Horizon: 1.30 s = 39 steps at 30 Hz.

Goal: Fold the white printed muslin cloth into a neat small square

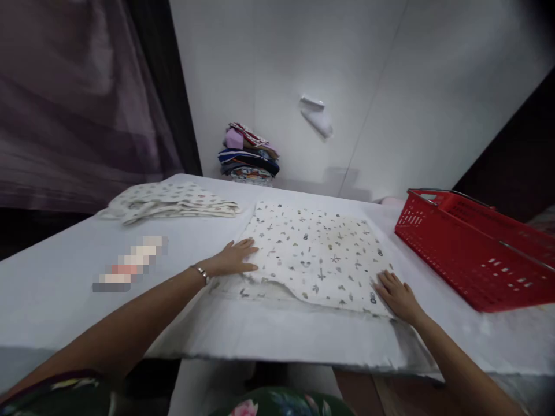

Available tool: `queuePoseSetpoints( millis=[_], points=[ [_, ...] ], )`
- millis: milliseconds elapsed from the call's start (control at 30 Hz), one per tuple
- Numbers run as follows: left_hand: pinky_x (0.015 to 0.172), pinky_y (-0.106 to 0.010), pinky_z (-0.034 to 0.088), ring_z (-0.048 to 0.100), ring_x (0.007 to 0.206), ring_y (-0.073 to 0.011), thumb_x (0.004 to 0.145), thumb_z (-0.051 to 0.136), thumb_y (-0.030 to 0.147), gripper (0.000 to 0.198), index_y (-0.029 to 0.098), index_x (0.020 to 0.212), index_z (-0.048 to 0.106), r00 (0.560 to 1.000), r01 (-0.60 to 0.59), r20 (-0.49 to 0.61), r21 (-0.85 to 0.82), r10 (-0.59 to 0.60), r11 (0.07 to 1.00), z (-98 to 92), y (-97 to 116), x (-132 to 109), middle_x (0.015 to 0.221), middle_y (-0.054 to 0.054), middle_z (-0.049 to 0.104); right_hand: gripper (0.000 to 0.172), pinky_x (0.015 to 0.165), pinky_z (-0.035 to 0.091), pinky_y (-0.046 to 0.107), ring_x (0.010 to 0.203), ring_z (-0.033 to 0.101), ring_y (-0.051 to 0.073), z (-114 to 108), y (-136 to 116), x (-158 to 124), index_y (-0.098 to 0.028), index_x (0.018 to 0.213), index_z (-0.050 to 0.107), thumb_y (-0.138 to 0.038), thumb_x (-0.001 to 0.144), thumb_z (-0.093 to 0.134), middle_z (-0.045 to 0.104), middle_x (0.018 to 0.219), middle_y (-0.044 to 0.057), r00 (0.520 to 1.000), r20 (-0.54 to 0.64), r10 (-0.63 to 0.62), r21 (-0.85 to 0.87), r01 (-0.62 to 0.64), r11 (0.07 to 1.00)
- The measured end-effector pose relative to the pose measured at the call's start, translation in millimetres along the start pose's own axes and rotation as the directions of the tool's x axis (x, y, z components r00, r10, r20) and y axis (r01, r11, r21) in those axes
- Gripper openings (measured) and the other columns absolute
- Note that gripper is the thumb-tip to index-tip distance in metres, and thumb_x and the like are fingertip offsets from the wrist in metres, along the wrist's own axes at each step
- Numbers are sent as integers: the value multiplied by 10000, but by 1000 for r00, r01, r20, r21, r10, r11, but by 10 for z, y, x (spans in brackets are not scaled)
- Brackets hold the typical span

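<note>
A white cloth with small printed motifs [321, 248] lies folded into a rough rectangle in front of me. My left hand [234, 257] rests on its left edge, fingers stretched out and a bracelet at the wrist. At the lower right corner, my right hand [399, 296] lies with fingers spread on the cloth's edge. The near edge of the upper layer ripples up a little, and a lower layer shows beneath it at the left. Neither hand grips the fabric.
A similar printed cloth [173, 202] lies loosely folded at the back left of the white-covered table [269, 335]. The red plastic basket [468, 248] stands on the right. Behind the table is a stack of folded fabrics [249, 153] by the wall. A pixelated patch covers something at left.
</note>
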<state>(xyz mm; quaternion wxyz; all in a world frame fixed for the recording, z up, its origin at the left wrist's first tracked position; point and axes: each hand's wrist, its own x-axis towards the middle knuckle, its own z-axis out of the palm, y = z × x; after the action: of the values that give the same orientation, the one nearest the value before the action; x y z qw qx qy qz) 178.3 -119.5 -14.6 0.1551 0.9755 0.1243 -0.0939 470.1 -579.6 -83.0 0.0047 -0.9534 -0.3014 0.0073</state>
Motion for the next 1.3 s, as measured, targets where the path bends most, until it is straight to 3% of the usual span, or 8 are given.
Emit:
queuePoseSetpoints(
  millis=[133,267,433,600,800,933,1067,1300],
  points=[
    [1092,-351,234,276,1363,-247,784,374,676,759,212,1384,396,976,133,-141,-227,-168,965,35,-1,-325,1516,-78,241,535,1105,203,498,1376,224,242,-109,-496,-233,-200,1341,472,-461,898,325,344,1457,80,985,0,-173,107,172,979],
    [885,-284,431,570,1059,-211,837,341,590,577,190,1170,590,868,223,-336,-393,-365,892,203,45,-531,1229,-70,597,561,1113,248,406,1352,285,227,-304,-1416,-404,-205,1350,470,-514,895,359,379,1440,51,884,-33,-467,367,445,817],
    [794,-297,437,591,893,-195,819,469,421,331,181,949,656,838,213,-432,-301,-332,929,392,266,-720,998,-63,653,582,1078,299,398,1295,368,237,-436,-2508,-390,-199,1393,398,-442,867,453,395,1429,70,787,-28,-616,445,562,697],
    [834,-343,401,556,973,-231,808,535,393,255,193,919,647,851,270,-434,-119,-295,956,448,498,-767,1005,-85,632,648,1010,352,363,1216,416,237,-430,-3165,-259,-163,1434,308,-178,805,461,450,1363,99,738,-84,-670,263,665,700],
    [812,-370,402,554,1005,-259,736,634,476,393,206,1013,563,824,319,-463,-98,-326,943,526,606,-683,1049,-93,609,564,814,451,314,1075,489,220,-493,-3417,-269,-201,1426,293,-163,868,363,505,1215,106,768,-169,-618,153,639,754],
    [785,-385,407,565,977,-277,713,633,519,454,195,1011,522,787,349,-503,-115,-357,930,571,656,-636,1022,-103,598,407,809,440,294,1035,511,203,-586,-3489,-285,-233,1277,473,-195,880,394,548,1135,75,754,-173,-634,141,656,741],
    [780,-390,397,561,966,-273,784,568,403,328,175,1012,508,770,362,-530,-96,-355,927,590,664,-634,1021,-116,577,298,849,417,279,982,554,177,-598,-3553,-262,-231,1113,580,-219,896,376,612,1045,38,744,-132,-655,205,667,716],
    [799,-376,380,552,963,-232,829,463,175,150,187,950,550,800,345,-519,-12,-301,938,523,484,-885,1008,-91,571,348,869,406,277,1026,553,180,-561,-3596,-340,-227,1216,531,-263,907,374,604,1148,43,719,-119,-684,220,691,688]
  ],
)
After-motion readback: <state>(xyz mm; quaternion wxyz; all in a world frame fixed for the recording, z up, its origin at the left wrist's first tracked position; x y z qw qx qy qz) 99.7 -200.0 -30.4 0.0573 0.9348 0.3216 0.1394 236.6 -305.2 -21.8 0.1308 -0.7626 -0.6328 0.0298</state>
